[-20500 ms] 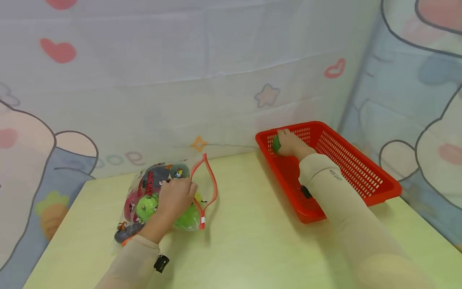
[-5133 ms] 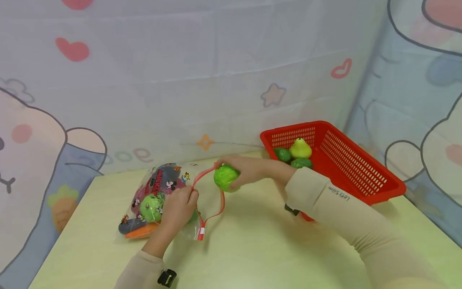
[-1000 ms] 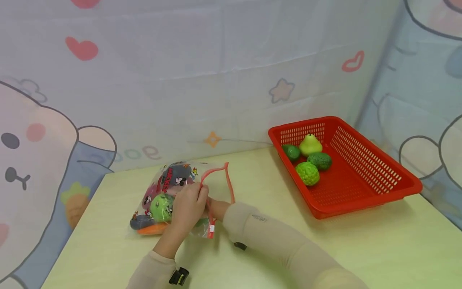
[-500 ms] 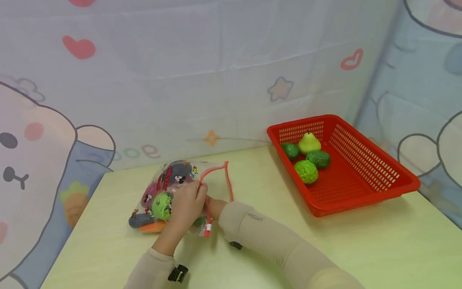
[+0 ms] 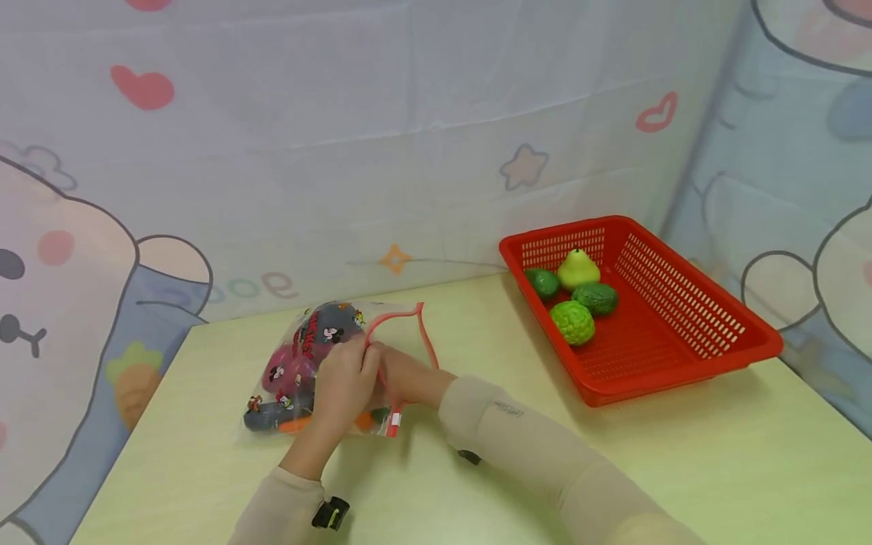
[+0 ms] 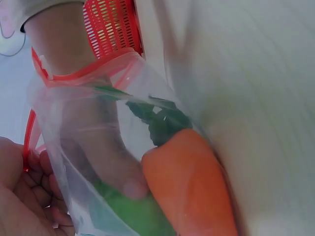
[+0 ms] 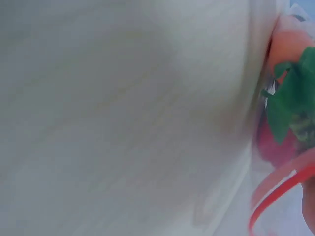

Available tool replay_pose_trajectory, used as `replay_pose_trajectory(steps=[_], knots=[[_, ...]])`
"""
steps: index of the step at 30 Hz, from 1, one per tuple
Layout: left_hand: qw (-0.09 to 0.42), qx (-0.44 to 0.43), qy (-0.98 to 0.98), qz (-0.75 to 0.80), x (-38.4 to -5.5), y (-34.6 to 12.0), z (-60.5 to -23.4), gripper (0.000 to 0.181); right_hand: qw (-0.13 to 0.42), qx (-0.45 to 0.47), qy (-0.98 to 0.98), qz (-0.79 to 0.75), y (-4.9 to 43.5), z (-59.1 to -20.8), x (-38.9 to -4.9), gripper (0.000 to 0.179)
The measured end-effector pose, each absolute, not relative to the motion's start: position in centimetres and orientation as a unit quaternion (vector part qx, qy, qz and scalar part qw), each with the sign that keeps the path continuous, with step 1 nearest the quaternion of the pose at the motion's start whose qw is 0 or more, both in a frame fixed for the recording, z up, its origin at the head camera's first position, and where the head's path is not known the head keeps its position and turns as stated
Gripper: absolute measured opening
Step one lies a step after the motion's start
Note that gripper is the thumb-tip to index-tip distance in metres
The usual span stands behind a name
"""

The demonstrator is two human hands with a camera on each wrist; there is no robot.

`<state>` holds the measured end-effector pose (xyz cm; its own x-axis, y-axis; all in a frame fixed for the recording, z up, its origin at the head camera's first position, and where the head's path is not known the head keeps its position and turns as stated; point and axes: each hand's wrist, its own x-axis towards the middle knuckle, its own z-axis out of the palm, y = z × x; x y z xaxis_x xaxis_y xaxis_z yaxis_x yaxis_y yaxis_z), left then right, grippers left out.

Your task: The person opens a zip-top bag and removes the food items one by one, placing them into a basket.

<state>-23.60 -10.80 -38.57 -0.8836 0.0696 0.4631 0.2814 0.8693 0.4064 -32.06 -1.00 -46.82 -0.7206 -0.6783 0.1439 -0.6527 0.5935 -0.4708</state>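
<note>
A clear zip bag [image 5: 424,333] with a red closure lies at the table's left, printed with cartoon figures. My left hand [image 5: 346,378] pinches its red upper edge, holding the mouth apart. Through that mouth reaches my right hand [image 5: 409,375], its fingers mostly hidden in the head view. Seen through the plastic in the left wrist view, the right hand [image 6: 108,152] grips a round green fruit [image 6: 133,211], thumb on top. Beside it lies an orange carrot [image 6: 189,182] with green leaves [image 6: 167,125]. Dark purple and magenta pieces [image 5: 289,367] fill the bag's far side.
A red perforated basket [image 5: 654,382] stands at the right. In its left end sit a yellow-green pear [image 5: 578,270], a bumpy light green fruit [image 5: 572,323] and two dark green pieces [image 5: 595,299]. A printed cloth [image 5: 436,182] hangs behind the table.
Over about twenty seconds, several green pieces have come into the basket, the bumpy one most recently. In the last second, the light green ball inside the bag has shifted behind my left hand.
</note>
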Motion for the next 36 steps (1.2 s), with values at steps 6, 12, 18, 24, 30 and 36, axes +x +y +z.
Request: replay_pose_trajectory(steps=[6,12,18,24,30,36], knots=[[0.193,-0.084,-0.942,-0.26,-23.6,-11.2,-38.1,0.032,0.017,-0.37,0.915,-0.161,1.5,-41.3,-29.0,0.079],[0.2,-0.096,-0.941,-0.257,-23.7,-10.9,-37.9,0.035,0.013,-0.372,0.917,-0.144,3.5,-40.8,-29.5,0.085],[0.199,-0.097,-0.942,-0.253,-23.6,-10.7,-38.0,0.033,0.01,-0.365,0.92,-0.141,5.6,-39.2,-28.6,0.08],[0.199,-0.098,-0.941,-0.254,-23.6,-10.5,-38.4,0.032,0.027,-0.357,0.915,-0.183,7.0,-38.6,-28.1,0.077],[0.191,-0.1,-0.942,-0.256,-23.6,-10.2,-38.5,0.033,0.062,-0.332,0.902,-0.27,8.5,-37.9,-27.7,0.082],[0.177,-0.089,-0.945,-0.26,-23.5,-10.3,-38.5,0.033,0.065,-0.329,0.887,-0.317,10.6,-36.1,-27.6,0.074]])
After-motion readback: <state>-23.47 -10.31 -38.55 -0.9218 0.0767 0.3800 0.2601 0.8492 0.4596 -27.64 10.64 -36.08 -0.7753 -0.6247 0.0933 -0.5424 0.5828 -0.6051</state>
